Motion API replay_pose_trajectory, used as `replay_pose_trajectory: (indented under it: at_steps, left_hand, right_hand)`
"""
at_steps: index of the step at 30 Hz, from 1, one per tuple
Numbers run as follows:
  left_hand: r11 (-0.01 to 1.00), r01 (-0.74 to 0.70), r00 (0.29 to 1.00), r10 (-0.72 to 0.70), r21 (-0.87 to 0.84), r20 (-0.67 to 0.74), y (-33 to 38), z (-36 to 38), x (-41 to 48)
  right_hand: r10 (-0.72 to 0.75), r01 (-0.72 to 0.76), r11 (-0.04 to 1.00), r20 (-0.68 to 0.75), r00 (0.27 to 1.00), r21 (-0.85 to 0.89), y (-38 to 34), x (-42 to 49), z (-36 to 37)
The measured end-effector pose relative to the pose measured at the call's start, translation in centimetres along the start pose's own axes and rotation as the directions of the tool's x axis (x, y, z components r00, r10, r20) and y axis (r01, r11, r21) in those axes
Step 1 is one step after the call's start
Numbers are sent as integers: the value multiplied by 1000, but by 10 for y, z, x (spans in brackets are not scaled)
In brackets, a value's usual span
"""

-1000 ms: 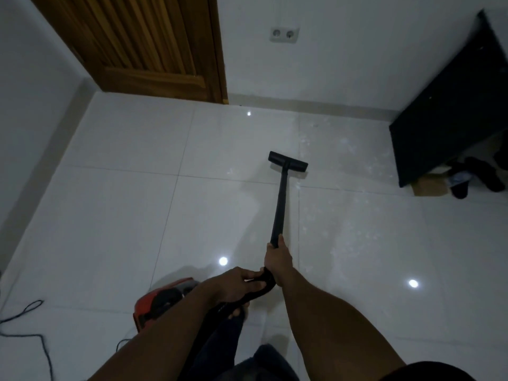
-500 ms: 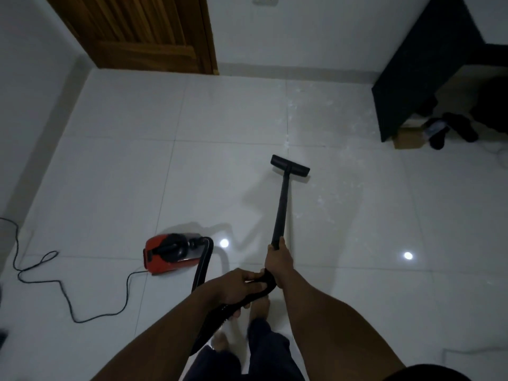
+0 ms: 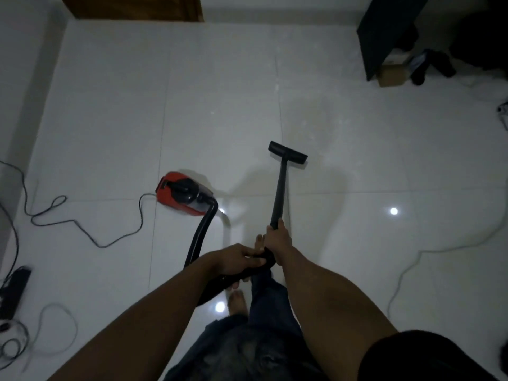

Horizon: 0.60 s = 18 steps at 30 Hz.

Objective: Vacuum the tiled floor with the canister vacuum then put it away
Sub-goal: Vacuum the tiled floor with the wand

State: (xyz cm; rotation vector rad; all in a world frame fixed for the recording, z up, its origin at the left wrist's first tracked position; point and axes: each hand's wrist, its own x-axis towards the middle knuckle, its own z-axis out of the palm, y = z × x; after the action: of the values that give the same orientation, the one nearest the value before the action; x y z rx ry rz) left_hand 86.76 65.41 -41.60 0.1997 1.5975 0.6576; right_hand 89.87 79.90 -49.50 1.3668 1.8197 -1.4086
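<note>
The red and black canister vacuum stands on the white tiled floor, left of centre. Its black hose arcs from the canister towards my hands. My left hand grips the curved hose handle. Just ahead of it, my right hand grips the lower end of the black wand. The wand slopes forward to the flat black floor nozzle, which rests on the tiles in front of me. Faint dusty marks show on the floor beyond the nozzle.
The vacuum's dark power cord loops across the floor at left, near a black power strip and more cables. A light cable trails at right. A dark cabinet, a cardboard box and a wooden door line the far side.
My view has tilted down and I have stepped back. The nozzle has been drawn towards me across the tiles, and the canister has come fully into view at left. Both grips are unchanged.
</note>
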Motion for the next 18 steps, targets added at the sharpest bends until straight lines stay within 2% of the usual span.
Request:
replay_pose_trajectory:
  at_steps: [4,9,18]
  left_hand:
    - [999,18,999,-19,30,26,-28,44,-20]
    - [998,54,997,-53,-17,55,-55,75,-15]
    - [999,43,997,-41,-24,61,-38,93,-4]
  right_hand:
    - [43,-43,999,37,998,4,53,-33,7]
    - [92,-90,996,60,994,-26,91,-42,11]
    - [111,-110,994,76,991,-23,103,-26,-3]
